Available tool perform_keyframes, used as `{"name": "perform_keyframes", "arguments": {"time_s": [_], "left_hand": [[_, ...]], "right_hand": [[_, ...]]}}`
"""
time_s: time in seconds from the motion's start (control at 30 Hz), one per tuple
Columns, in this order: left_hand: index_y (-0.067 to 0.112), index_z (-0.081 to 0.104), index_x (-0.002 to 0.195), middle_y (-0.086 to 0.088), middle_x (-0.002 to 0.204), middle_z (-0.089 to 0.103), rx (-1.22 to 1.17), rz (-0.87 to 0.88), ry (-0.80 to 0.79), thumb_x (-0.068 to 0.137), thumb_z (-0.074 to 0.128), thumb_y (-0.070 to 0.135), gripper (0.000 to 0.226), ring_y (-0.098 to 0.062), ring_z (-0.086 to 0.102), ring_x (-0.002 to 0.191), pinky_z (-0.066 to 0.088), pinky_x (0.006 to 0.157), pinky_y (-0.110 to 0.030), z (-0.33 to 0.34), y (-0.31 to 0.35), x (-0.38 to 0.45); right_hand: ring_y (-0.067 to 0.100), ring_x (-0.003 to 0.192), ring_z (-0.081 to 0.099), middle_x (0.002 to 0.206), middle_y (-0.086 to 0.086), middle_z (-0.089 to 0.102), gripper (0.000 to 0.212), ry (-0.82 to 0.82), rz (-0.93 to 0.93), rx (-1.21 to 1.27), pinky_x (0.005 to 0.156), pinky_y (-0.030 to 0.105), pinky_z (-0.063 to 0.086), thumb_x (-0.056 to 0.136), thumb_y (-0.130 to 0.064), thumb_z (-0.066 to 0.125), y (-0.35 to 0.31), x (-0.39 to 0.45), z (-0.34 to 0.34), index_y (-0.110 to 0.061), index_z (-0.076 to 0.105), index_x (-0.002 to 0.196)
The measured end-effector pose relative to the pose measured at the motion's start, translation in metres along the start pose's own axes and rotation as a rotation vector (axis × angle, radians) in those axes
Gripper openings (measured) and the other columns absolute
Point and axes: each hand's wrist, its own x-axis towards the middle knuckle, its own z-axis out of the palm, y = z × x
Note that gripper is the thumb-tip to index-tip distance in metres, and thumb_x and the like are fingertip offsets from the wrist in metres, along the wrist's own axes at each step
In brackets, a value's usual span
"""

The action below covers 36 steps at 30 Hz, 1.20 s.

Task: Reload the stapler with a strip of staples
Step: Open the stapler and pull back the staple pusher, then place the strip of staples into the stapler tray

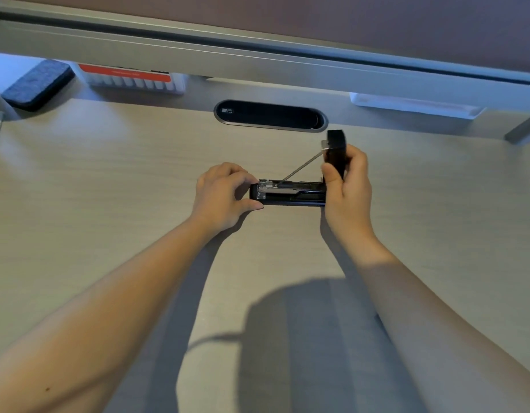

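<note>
Light comes from above and behind me, so my head and shoulders throw a broad grey shadow on the desk (79, 189) below my wrists, and each forearm trails a softer one. A cool bluish glow washes the far edge beyond my right hand (348, 186). The picture is soft overall; the shelf rail (257, 52) bows with wide-angle distortion, and my left hand (220, 195) stays evenly lit.

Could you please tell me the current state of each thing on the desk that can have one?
stapler: lying on the desk, opened
stapler lid: swung upright
left hand: gripping the stapler's front end
right hand: holding the lid up
cable port: cover shut
</note>
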Motion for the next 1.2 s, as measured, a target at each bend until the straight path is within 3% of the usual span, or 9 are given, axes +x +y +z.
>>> {"name": "perform_keyframes", "arguments": {"time_s": [0.1,0.3,0.43,0.57,0.67,0.8,0.9,1.07,1.2], "left_hand": [[0.015,0.062,0.105,-0.008,0.116,0.058,0.009,-0.004,-0.002,0.065,0.071,0.029,0.043,-0.025,0.045,0.115,0.03,0.099,-0.037,0.0,0.001,-0.001],[0.012,0.062,0.105,-0.01,0.116,0.058,0.013,-0.011,-0.003,0.066,0.072,0.027,0.043,-0.027,0.046,0.113,0.032,0.094,-0.034,0.0,0.004,-0.002],[0.009,0.062,0.103,-0.012,0.115,0.058,0.006,-0.022,-0.001,0.065,0.072,0.023,0.041,-0.028,0.046,0.112,0.033,0.093,-0.035,0.001,0.006,-0.002],[0.007,0.062,0.102,-0.014,0.114,0.058,0.006,-0.045,-0.01,0.067,0.071,0.02,0.038,-0.03,0.045,0.112,0.033,0.093,-0.036,0.002,0.011,-0.003],[0.007,0.061,0.104,-0.015,0.115,0.059,0.048,-0.04,-0.017,0.068,0.07,0.022,0.04,-0.032,0.045,0.113,0.033,0.094,-0.038,0.006,0.013,-0.008],[0.007,0.06,0.106,-0.016,0.116,0.058,0.055,-0.053,-0.019,0.069,0.069,0.021,0.04,-0.033,0.043,0.115,0.034,0.096,-0.039,0.013,0.022,-0.025],[0.007,0.061,0.104,-0.018,0.116,0.058,0.049,-0.051,-0.028,0.068,0.07,0.02,0.04,-0.035,0.045,0.114,0.036,0.096,-0.041,0.02,0.027,-0.041],[0.006,0.061,0.104,-0.018,0.116,0.058,0.038,-0.056,-0.01,0.066,0.071,0.019,0.041,-0.035,0.046,0.114,0.037,0.096,-0.041,0.03,0.033,-0.069],[0.006,0.06,0.105,-0.019,0.117,0.056,0.032,-0.056,0.007,0.067,0.071,0.017,0.041,-0.035,0.045,0.114,0.037,0.095,-0.04,0.033,0.04,-0.085]], "right_hand": [[0.006,0.08,0.046,0.084,-0.015,0.046,0.028,0.138,0.092,0.03,0.063,0.008,0.036,0.091,-0.013,0.041,0.004,-0.002,-0.006,-0.008,0.037,0.118],[0.014,0.083,0.053,0.08,-0.01,0.05,0.021,0.301,0.354,0.209,0.088,0.049,0.05,0.093,-0.025,0.034,0.018,0.002,-0.018,-0.015,0.038,0.111],[0.021,0.087,0.061,0.105,0.013,0.055,0.017,0.3,0.536,0.486,0.068,0.033,0.057,0.095,-0.02,0.031,0.025,0.006,-0.03,-0.009,0.043,0.099],[0.017,0.074,0.054,0.093,0.011,0.053,0.026,0.182,0.612,0.33,0.08,0.038,0.055,0.092,-0.022,0.041,0.037,0.009,-0.039,-0.004,0.047,0.11],[0.019,0.079,0.053,0.074,0.004,0.053,0.034,0.109,0.511,0.096,0.084,0.036,0.049,0.087,-0.022,0.05,0.04,-0.004,-0.053,-0.006,0.044,0.117],[0.022,0.113,0.048,0.122,0.013,0.052,0.041,-0.078,0.304,-0.293,0.083,0.022,0.032,0.083,-0.021,0.056,0.042,-0.05,-0.082,-0.007,0.044,0.119],[0.027,0.116,0.046,0.124,0.015,0.049,0.046,-0.218,0.201,-0.464,0.092,0.03,0.036,0.077,-0.024,0.063,0.05,-0.086,-0.101,-0.007,0.047,0.117],[0.029,0.115,0.043,0.121,0.014,0.052,0.049,-0.319,0.083,-0.595,0.097,0.04,0.037,0.07,-0.027,0.069,0.055,-0.129,-0.122,-0.006,0.05,0.11],[0.029,0.115,0.042,0.117,0.015,0.054,0.025,-0.257,0.035,-0.591,0.09,0.031,0.033,0.076,-0.018,0.064,0.061,-0.147,-0.128,-0.004,0.057,0.096]]}}
